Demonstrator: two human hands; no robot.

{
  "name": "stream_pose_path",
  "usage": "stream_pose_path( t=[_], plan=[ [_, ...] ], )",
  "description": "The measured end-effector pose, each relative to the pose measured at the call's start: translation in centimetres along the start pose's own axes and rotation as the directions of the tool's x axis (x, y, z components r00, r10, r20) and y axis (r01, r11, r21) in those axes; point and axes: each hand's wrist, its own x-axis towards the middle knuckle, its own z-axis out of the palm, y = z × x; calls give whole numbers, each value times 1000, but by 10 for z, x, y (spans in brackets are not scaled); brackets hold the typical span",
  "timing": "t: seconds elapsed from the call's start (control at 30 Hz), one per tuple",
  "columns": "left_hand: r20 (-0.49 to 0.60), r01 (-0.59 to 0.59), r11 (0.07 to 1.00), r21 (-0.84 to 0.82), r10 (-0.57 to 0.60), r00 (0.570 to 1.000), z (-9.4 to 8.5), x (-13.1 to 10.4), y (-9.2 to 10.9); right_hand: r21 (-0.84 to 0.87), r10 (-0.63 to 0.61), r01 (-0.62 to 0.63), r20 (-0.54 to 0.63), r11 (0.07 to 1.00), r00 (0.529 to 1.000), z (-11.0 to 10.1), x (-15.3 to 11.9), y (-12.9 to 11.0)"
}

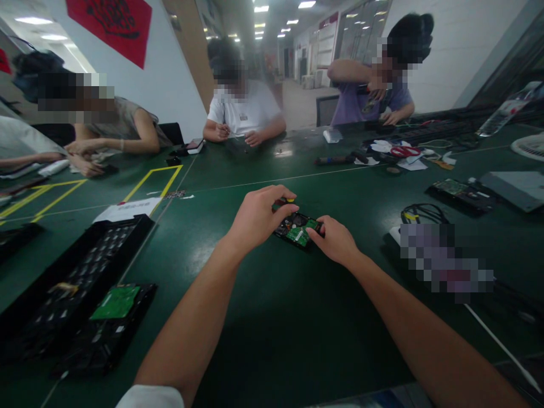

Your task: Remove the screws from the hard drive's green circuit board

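Observation:
A small black device with a green circuit board [298,233] lies on the dark green table in front of me. My left hand [261,218] is over its upper left edge, thumb and fingers curled round a small tool with a yellow top [290,199]; the rest of the tool is mostly hidden. At the device's right end my right hand [335,238] grips the edge between thumb and fingers.
A long black tray [76,272] and a black unit with a green board [114,303] lie left. Cables [425,214], a circuit-board device [461,195] and a grey box [516,190] are right. Red-handled scissors [406,151] lie farther back. Several people sit across the table.

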Motion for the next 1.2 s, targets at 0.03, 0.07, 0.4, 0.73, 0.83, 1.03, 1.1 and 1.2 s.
stream_pose_path(
  t=[0.03,0.07,0.4,0.73,0.83,1.03,1.1,1.2],
  plan=[
    [-6,4,1000,-4,-4,1000,0,0,0,17,12,-12,5,1000,1000,0,0,0],
    [-12,7,1000,-7,-7,1000,0,0,-1,35,24,-24,12,999,1000,0,0,0],
    [-31,11,1000,-15,-11,999,1,-1,-5,126,72,-77,44,989,996,0,-1,-1],
    [32,60,992,-110,-57,998,1,-2,-5,202,68,-62,-22,977,997,5,1,2],
    [15,87,990,-108,-86,996,1,-1,-7,211,80,-73,-24,975,997,4,1,3],
    [29,92,991,-99,-90,996,1,-1,-5,216,105,-104,6,971,994,2,2,3],
    [42,91,989,-114,-87,995,1,-1,-4,219,112,-111,7,969,994,2,3,3],
    [53,90,986,-137,-84,995,2,-2,-4,225,116,-112,-4,968,993,2,3,4]
  ],
)
